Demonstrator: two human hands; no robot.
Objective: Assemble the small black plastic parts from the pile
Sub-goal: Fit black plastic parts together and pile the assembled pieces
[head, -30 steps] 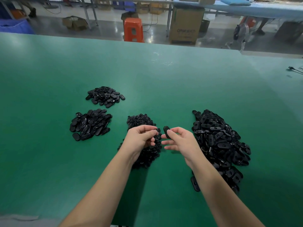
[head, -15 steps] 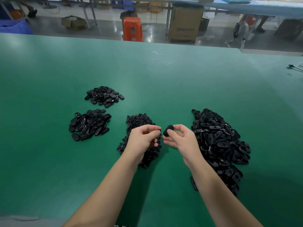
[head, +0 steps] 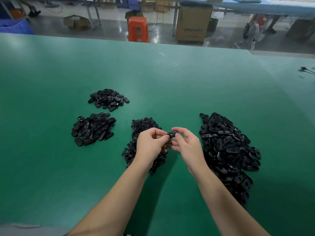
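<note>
Smooth matt green table mat (head: 51, 167), glossy black plastic parts (head: 228, 147), shiny orange plastic stool (head: 138, 28), brown cardboard box (head: 192, 23)

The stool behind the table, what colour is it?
The stool is orange, seen in the head view.

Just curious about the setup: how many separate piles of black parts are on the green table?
4: far-left pile, near-left pile, middle pile partly behind the left hand, and largest pile at right.
</note>
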